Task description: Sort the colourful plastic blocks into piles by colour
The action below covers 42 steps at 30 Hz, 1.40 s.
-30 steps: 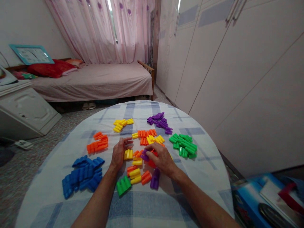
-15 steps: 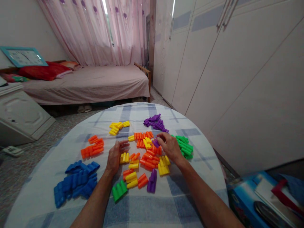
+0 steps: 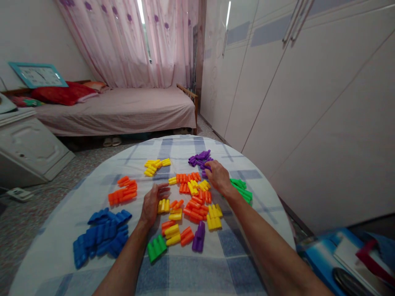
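in the head view, the right hand (image 3: 219, 176) is at the near edge of the purple pile (image 3: 199, 158), on the far side of the round table (image 3: 194, 277). its fingertips bend down onto the purple blocks there; whether they grip one i cannot tell, as the hand covers the contact. the left hand (image 3: 151, 203) is relaxed, fingers spread and slightly curved, with nothing in its grasp, just beside a yellow block (image 3: 163, 206). between the hands lie orange blocks (image 3: 196, 209), with a green pile (image 3: 242, 190) close by the right wrist.

the purple blocks look like ribbed, hard plastic: probably light, stiff, a bit slick and unlikely to break. a pinch of thumb and fingertips across the outer tubes should hold best; in a heap, neighbours may slide along.
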Motion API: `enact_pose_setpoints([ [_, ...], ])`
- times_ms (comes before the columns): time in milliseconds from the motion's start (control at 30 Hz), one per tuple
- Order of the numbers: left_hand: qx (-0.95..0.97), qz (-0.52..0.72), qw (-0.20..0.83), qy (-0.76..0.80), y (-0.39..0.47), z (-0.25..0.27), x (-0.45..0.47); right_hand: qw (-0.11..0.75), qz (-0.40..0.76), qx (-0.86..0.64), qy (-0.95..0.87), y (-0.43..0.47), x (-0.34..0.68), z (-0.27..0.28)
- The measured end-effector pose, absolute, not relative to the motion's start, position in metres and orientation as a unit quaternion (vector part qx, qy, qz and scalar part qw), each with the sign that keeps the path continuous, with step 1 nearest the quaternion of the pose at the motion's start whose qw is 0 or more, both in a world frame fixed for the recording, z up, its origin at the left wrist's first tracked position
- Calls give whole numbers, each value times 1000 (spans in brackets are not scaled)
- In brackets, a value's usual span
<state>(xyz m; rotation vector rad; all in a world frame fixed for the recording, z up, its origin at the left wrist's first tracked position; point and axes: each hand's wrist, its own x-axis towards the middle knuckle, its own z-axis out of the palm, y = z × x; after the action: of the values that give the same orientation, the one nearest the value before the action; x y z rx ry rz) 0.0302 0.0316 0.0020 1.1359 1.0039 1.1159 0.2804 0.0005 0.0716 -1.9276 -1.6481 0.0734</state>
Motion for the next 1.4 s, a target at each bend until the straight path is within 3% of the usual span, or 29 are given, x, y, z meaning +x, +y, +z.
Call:
enact_pose_setpoints([
  [133, 487, 481, 590, 428, 31, 4, 30, 315, 127, -616, -711, -53, 263, 78],
  [267, 491, 480, 588, 427, 31, 3, 30, 261, 193, -525, -787, -106, 246, 77],
  [533, 486, 483, 585, 433, 31, 4, 31, 163, 116, -524, -828, -129, 231, 43],
  [700, 469, 474, 600, 443, 31, 6, 31, 179, 115, -525, -824, -129, 230, 39],
  [900, 476, 469, 598, 443, 33, 2, 29, 297, 152, -606, -722, -106, 257, 66],
  [1033, 486, 465, 596, 438, 34, -2, 28, 343, 114, -670, -649, -65, 284, 73],
  [1400, 487, 465, 597, 436, 33, -1, 29, 218, 1, -745, -631, 22, 299, 63],
])
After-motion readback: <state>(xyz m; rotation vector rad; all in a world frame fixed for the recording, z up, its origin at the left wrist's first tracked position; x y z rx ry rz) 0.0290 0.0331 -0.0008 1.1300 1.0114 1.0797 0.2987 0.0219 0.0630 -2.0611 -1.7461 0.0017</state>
